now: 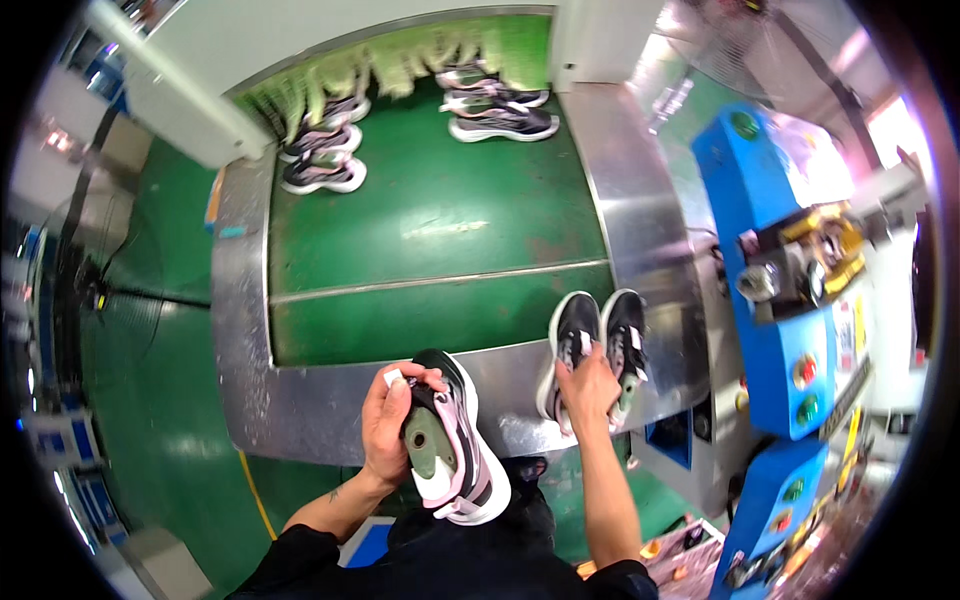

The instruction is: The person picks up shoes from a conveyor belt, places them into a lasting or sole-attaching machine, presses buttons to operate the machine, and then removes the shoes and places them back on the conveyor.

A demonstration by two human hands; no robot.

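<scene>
My left hand [383, 425] grips a black, pink and white sneaker [485, 475] over the near metal edge, its heel toward me. A green block with a round hole, which looks like a shoe last [430, 443], fills the sneaker's opening. To the right, two matching sneakers stand side by side, toes pointing away. My right hand [590, 390] is closed at the opening of the left one of them, a black sneaker with a white sole [577, 318]. Its fingertips are partly hidden. The other sneaker [625, 318] touches it and also has green inside.
A green conveyor belt [430, 230] lies inside a metal frame [240, 330]. Several sneakers [500, 123] sit at its far right, more sneakers [325, 172] at far left, under a fringed curtain [400, 70]. Blue machines with buttons [775, 370] stand at right, a fan [100, 290] at left.
</scene>
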